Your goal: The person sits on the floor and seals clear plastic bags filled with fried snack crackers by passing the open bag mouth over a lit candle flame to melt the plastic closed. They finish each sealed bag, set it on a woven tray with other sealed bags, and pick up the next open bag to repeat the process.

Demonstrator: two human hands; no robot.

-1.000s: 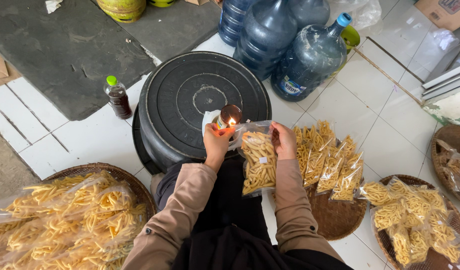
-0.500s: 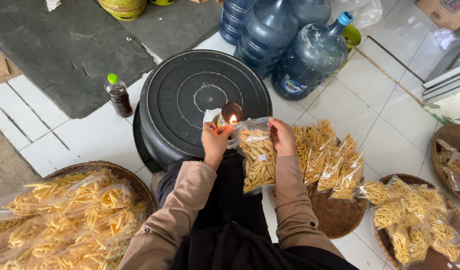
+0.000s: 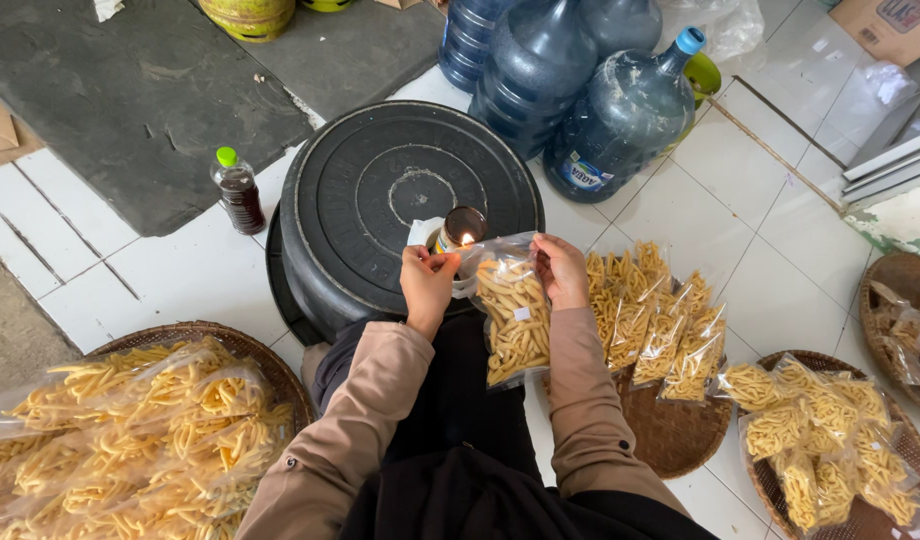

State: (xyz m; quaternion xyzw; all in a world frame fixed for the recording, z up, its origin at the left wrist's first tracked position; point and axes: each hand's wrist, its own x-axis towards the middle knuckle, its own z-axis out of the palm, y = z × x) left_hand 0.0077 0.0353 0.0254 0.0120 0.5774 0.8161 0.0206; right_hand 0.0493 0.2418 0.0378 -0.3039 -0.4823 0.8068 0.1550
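A clear plastic bag of yellow stick snacks (image 3: 513, 322) hangs between my hands over my lap. My left hand (image 3: 427, 287) pinches the bag's top left corner, and my right hand (image 3: 561, 270) grips its top right edge. The top edge of the bag sits at a small flame (image 3: 467, 240) burning in a small tin lamp (image 3: 460, 228). The lamp stands on the near rim of a black round overturned tub (image 3: 380, 205).
Filled snack bags lie on a woven tray (image 3: 670, 435) at my right, with more in baskets (image 3: 825, 440) further right. A large basket (image 3: 260, 355) of snacks sits at left. A small dark bottle (image 3: 239, 190) and big water jugs (image 3: 620, 115) stand behind.
Both hands have shifted the bag's top edge slightly along the flame. The bag hangs much as before.
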